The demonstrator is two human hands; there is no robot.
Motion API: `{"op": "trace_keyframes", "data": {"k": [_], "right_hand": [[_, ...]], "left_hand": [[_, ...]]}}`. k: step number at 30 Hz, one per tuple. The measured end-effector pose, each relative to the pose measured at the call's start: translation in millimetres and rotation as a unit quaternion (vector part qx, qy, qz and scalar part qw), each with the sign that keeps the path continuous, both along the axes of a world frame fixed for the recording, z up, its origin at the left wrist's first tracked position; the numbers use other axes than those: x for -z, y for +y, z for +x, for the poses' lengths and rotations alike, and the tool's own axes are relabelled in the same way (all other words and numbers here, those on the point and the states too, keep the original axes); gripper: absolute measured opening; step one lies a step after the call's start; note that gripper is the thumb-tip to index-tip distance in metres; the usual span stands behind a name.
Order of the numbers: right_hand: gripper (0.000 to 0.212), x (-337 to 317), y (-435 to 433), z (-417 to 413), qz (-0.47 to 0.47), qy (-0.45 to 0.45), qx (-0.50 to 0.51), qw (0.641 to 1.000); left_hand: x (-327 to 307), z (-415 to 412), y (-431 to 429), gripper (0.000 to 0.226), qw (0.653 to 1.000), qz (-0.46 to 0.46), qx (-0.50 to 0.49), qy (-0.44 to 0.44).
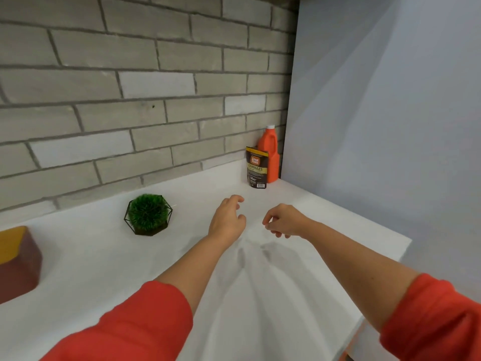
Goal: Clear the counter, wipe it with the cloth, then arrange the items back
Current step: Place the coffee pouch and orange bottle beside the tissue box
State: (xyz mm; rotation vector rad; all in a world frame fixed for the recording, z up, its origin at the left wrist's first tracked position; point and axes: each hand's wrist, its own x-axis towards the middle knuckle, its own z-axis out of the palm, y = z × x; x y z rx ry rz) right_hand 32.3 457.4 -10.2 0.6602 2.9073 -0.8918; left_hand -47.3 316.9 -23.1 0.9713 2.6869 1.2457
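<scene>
From the head view, both arms reach out over a white counter (86, 259) that runs along a grey brick wall (130, 82) and ends at a pale blue side panel (385, 113) on the right. The left hand (227, 220) hangs just above the counter surface with its fingers loosely curled and spread apart, closed on nothing. The right hand (285, 221) sits just beside it, also empty, fingers bent downward and parted, the tips close to the counter but whether they touch it I cannot tell. Both forearms are bare, with orange-red sleeves (145, 319) pushed up near the elbows. In the far right corner, against the wall and the panel, stands an orange bottle (272, 155) with a white cap, upright. A dark pouch (257, 167) with "GRANULES" printed on it stands directly in front of the bottle, partly covering it, and lies beyond the hands. To the left of the hands, near the wall, a small green plant (148, 213) sits in a black wire-framed geometric pot. At the far left edge, a dark red block with a yellow top (17, 261) rests on the counter, cut off by the frame. Soft shadows of the arms fall on the counter beneath the hands. No cloth shows anywhere.
</scene>
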Motion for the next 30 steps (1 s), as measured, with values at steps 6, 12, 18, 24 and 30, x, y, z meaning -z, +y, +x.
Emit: {"op": "trace_keyframes", "data": {"k": [6,12,18,24,30], "right_hand": [[0.019,1.3,43.1,-24.6,0.001,0.002,0.029,1.0],[0.022,3.3,99.1,-73.3,0.019,0.03,0.046,0.998],[0.022,10.5,155.1,-133.6,0.043,0.101,0.073,0.991],[0.024,8.1,194.8,-179.6,0.023,0.133,0.062,0.989],[0.053,13.7,210.0,-223.3,-0.041,0.195,0.082,0.977]], "left_hand": [[-2.8,-20.3,46.3,0.035,1.0,0.002,-0.006,-0.007],[-3.0,-49.7,89.7,0.037,1.0,-0.007,-0.029,-0.009],[5.3,-83.1,126.9,0.033,0.997,-0.004,-0.081,-0.017],[9.4,-99.9,164.8,0.031,0.993,-0.001,-0.117,-0.029],[7.5,-114.3,188.6,0.03,0.99,0.032,-0.134,-0.02]]}}
